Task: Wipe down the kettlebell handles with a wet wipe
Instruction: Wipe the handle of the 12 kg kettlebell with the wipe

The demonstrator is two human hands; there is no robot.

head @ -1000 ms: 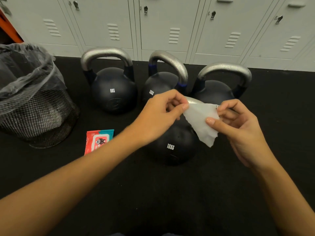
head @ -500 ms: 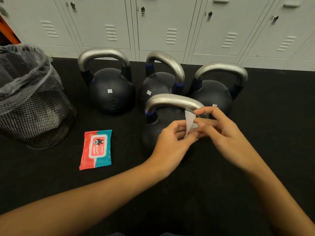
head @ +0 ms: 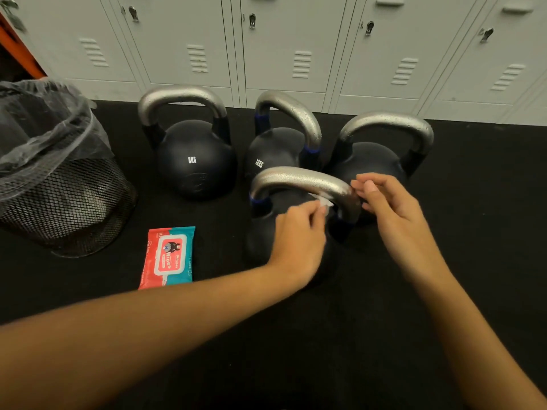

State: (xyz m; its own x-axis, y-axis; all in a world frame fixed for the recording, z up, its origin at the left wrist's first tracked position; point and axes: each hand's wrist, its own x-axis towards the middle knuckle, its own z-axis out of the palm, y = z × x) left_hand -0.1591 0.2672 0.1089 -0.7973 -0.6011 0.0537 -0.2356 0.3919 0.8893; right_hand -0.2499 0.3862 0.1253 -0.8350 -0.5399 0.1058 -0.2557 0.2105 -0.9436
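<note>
the nearest kettlebell (head: 284, 244) stands on the black floor mat (head: 296, 350) in front of three others, and its silver handle (head: 299, 180) is the one being worked on. the wet wipe (head: 324, 201) shows only as a small white strip under the right end of that handle, threaded through the loop. the left hand (head: 299, 241) pinches the near end of the wipe, fingers (head: 318, 213) closed on it just below the bar. the right hand (head: 393, 211) sits at the far side of the handle's right bend with fingers curled against the metal; it looks to be taking the wipe's other end, but blur hides whether it truly grips it, so i cannot tell. holding the wipe from both sides probably lets it wrap the bar so it can be drawn along the curve.

the 8kg kettlebell (head: 195, 161), the 12kg kettlebell (head: 276, 152) and the right-hand kettlebell (head: 373, 161) stand close together behind. all three have beaded, wet-looking handles; whether they are already wiped i can't say. the pack of wipes (head: 168, 257) lies flat just left of the nearest kettlebell, within reach for a fresh sheet. the mesh waste bin (head: 59, 184) with its plastic liner stands at far left, likely for used wipes. grey lockers (head: 296, 45) line the back.
</note>
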